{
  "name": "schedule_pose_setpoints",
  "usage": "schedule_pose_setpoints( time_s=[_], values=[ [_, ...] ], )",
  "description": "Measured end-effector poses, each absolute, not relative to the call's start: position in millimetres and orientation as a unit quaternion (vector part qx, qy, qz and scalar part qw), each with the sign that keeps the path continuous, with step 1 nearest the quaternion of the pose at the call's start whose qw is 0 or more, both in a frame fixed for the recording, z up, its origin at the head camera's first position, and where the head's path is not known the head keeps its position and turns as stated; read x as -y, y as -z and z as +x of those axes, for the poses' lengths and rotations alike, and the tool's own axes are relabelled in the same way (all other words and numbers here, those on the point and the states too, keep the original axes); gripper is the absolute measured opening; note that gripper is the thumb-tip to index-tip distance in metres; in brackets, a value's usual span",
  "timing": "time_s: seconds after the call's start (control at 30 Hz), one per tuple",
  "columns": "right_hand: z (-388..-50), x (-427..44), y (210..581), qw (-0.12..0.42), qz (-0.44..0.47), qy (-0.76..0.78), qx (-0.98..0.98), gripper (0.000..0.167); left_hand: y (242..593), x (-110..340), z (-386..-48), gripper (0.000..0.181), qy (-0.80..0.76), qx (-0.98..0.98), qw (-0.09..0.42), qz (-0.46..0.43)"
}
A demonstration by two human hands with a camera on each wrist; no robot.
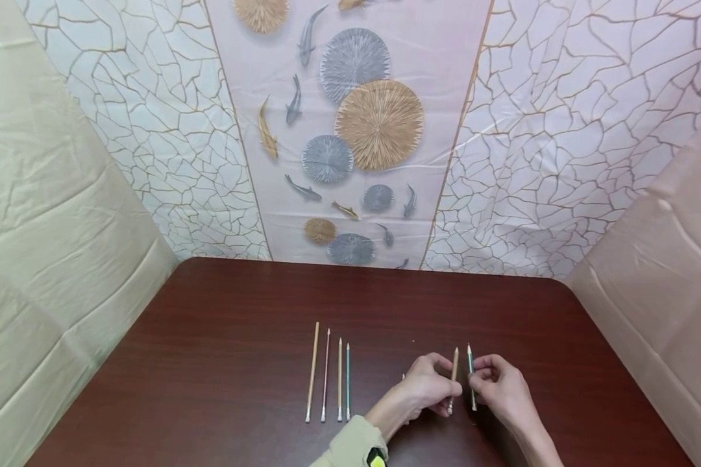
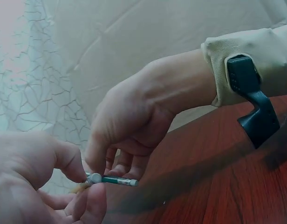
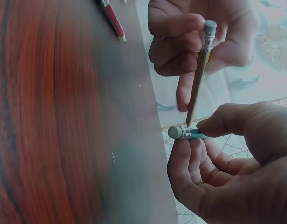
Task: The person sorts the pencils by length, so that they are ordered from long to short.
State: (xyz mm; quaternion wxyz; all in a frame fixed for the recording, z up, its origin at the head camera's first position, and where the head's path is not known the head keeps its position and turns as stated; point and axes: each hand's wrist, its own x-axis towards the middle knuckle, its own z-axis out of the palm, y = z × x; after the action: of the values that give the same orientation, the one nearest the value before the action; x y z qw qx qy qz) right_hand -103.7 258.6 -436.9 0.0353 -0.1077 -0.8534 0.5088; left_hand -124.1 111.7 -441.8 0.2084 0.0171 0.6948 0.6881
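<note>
My left hand (image 1: pixel 423 387) pinches a yellow pencil (image 1: pixel 455 364) between thumb and finger, its tip up and eraser end down in the head view. Close on its right, my right hand (image 1: pixel 502 389) pinches a green pencil (image 1: pixel 470 358), also tip up. In the right wrist view the yellow pencil (image 3: pixel 199 77) slants above the green pencil's eraser end (image 3: pixel 181 133); whether they touch I cannot tell. Both eraser ends show in the left wrist view, the green pencil (image 2: pixel 119 180) lying crosswise. A red pencil (image 3: pixel 113 21) lies on the table near my left hand, mostly hidden by it in the head view.
Left of my hands, a row of pencils lies on the dark red-brown table (image 1: pixel 228 363): a long yellow pencil (image 1: pixel 313 370), a thin red pencil (image 1: pixel 326 373), a shorter yellow pencil (image 1: pixel 340 379) and a green pencil (image 1: pixel 348 379). Patterned cloth (image 1: pixel 350 194) hangs behind the table.
</note>
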Motion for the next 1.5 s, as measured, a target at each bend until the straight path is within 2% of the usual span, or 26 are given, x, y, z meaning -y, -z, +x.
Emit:
schedule_pose_setpoints(
  time_s=[0.33,0.87,1.3,1.5],
  values=[
    [-103.7,-245.9,436.1,0.023,-0.092,-0.550,0.830,0.030,435.7,-82.5,-128.4,0.043,-0.693,-0.693,0.196,0.036],
    [-109.8,-200.1,432.0,-0.011,-0.060,-0.588,0.806,0.026,429.6,-26.9,-129.0,0.046,-0.631,-0.765,0.119,0.042],
    [-116.2,-160.2,436.0,-0.015,-0.029,-0.569,0.822,0.023,440.3,-1.4,-124.3,0.044,-0.493,-0.868,0.036,0.053],
    [-115.3,-151.6,439.9,-0.024,-0.026,-0.560,0.827,0.021,444.9,6.6,-124.5,0.044,-0.435,-0.899,0.021,0.049]
  ],
)
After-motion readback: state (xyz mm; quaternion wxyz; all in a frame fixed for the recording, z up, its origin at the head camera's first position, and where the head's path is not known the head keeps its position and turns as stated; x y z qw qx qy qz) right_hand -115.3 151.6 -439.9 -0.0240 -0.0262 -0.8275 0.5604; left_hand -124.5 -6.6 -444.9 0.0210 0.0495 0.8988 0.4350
